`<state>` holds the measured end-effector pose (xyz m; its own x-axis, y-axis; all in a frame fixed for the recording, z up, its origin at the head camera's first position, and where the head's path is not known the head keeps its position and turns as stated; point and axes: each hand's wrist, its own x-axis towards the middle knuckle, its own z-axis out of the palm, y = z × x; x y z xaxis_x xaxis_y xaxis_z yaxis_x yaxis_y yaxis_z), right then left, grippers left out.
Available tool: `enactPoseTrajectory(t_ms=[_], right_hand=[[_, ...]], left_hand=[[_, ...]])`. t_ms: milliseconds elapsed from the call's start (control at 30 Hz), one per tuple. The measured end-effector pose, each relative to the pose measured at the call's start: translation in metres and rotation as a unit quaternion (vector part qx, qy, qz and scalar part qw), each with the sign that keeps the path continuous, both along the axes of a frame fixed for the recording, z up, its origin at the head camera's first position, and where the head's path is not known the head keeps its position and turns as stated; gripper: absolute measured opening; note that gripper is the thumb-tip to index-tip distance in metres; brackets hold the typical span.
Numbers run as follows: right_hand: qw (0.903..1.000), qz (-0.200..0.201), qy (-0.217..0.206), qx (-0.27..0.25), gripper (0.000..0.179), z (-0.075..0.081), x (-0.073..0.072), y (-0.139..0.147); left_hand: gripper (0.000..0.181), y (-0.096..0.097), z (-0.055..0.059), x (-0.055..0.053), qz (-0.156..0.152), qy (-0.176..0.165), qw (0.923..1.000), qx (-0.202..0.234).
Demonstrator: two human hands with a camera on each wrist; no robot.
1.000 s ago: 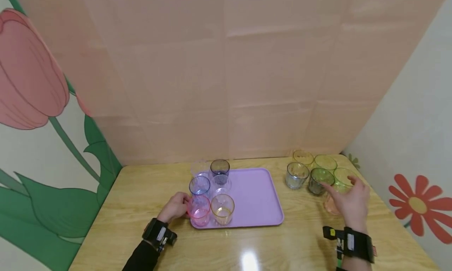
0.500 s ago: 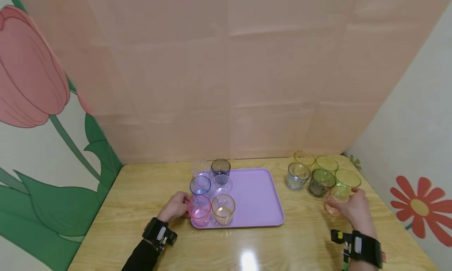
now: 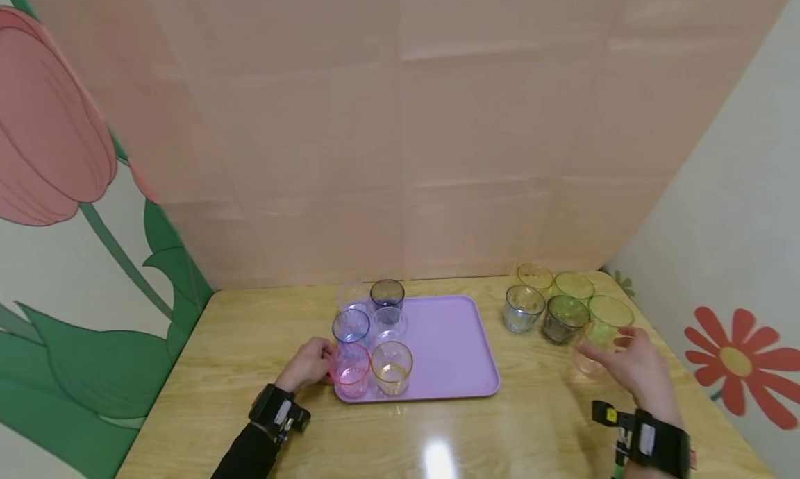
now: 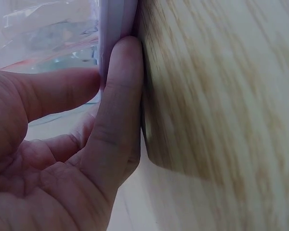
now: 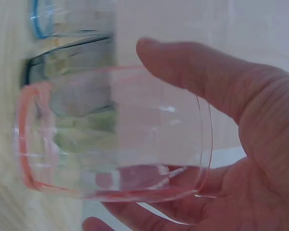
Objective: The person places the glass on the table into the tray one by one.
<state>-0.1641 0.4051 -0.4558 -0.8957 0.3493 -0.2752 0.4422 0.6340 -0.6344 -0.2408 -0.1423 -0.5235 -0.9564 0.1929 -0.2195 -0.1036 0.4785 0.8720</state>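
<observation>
My left hand pinches the left front edge of a lilac tray; in the left wrist view the thumb lies at the rim and a finger along its underside. On the tray's left part stand several glasses, among them a pink-rimmed glass beside that hand and an amber-rimmed glass. At the right, my right hand holds a clear glass with an orange-pink tint, thumb on one side and fingers on the other. The glass sits or hovers low at the table; which, I cannot tell.
Behind the right hand stand a dark green glass, a blue-grey glass, yellow-green glasses and a yellow glass. A blue-rimmed glass and a dark grey glass are on the tray. A wall backs the wooden table.
My right hand has come down and toward me from above the right-hand glasses, and its fingers are now around the orange-pink glass. My left hand and the tray stay put.
</observation>
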Motion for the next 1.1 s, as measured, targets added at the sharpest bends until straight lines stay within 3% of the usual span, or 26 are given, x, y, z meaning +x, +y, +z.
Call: enactPoseTrajectory(t_ms=[300, 567, 833, 1100], right_hand=[[0.9989, 0.044, 0.008, 0.015, 0.125, 0.018, 0.002, -0.011], [0.9941, 0.077, 0.074, 0.018, 0.114, 0.023, -0.004, -0.047], [0.9830, 0.117, 0.141, 0.011, 0.102, 0.014, -0.027, -0.098], [0.9755, 0.114, 0.188, 0.007, 0.095, -0.001, -0.042, -0.129]], left_hand=[[0.026, -0.001, 0.002, 0.001, 0.003, -0.017, 0.9998, 0.004], [0.025, -0.001, 0.004, -0.001, -0.004, -0.018, 0.9998, 0.005], [0.026, -0.001, 0.004, 0.000, 0.001, -0.024, 0.9997, -0.003], [0.027, -0.001, 0.002, 0.000, -0.009, -0.018, 0.9997, 0.016]])
